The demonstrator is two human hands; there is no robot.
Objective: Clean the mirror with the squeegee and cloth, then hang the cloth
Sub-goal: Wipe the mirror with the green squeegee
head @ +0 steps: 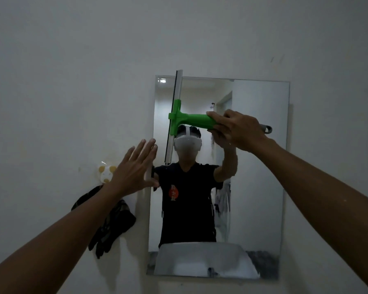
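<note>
A frameless rectangular mirror [261, 166] hangs on the white wall. My right hand [236, 130] grips the green handle of a squeegee [187, 118]. Its long blade stands upright against the mirror's upper left part, the top end just past the mirror's top edge. My left hand [134, 166] is flat with straight fingers and rests against the mirror's left edge, thumb at the glass. A dark cloth [113, 223] hangs on the wall left of the mirror, partly behind my left forearm.
A white-and-yellow wall hook [105, 171] sits above the dark cloth, left of the mirror. The mirror reflects a person in a black shirt, a white basin and a doorway. Bare white wall surrounds the mirror.
</note>
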